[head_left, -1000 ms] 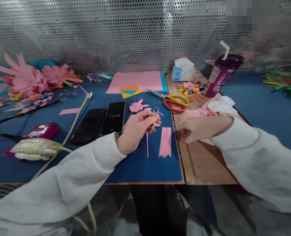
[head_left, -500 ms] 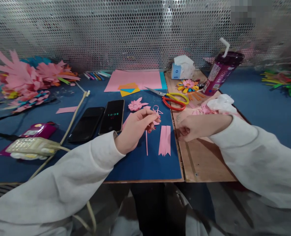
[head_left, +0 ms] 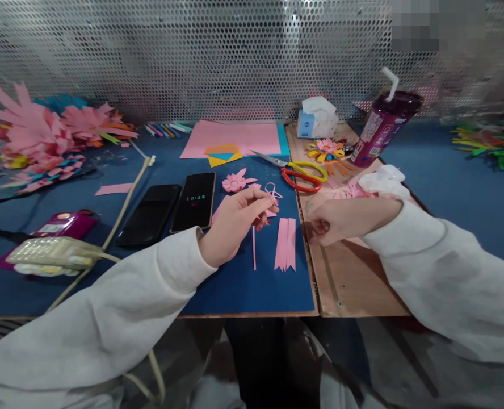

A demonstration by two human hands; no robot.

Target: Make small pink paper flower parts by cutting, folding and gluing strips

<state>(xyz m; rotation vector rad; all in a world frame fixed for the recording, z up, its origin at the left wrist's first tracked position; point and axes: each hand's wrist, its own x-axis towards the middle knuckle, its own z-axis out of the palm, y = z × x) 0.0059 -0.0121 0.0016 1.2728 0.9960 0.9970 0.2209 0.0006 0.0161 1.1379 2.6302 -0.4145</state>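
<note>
My left hand (head_left: 241, 221) is pinched on a looped thin pink paper strip (head_left: 271, 186), which sticks up above the fingertips. Right of centre, my right hand (head_left: 337, 220) is curled closed over the brown board; whatever its fingers hold, if anything, is hidden. Between the hands lie pink paper strips (head_left: 285, 243) with notched ends. One narrow pink strip (head_left: 254, 250) lies just below my left fingers. Beyond that hand sits a small pink paper flower (head_left: 235, 182). Scissors (head_left: 305, 175) with red and yellow handles rest partly open behind both hands.
Two phones (head_left: 194, 201) lie left of my left hand, near a cable (head_left: 126, 204) and a power strip (head_left: 54, 254). Coloured paper sheets (head_left: 239, 133), a tissue pack (head_left: 317, 119) and a purple cup with a straw (head_left: 383, 128) stand behind. Large paper flowers (head_left: 43, 128) fill the far left.
</note>
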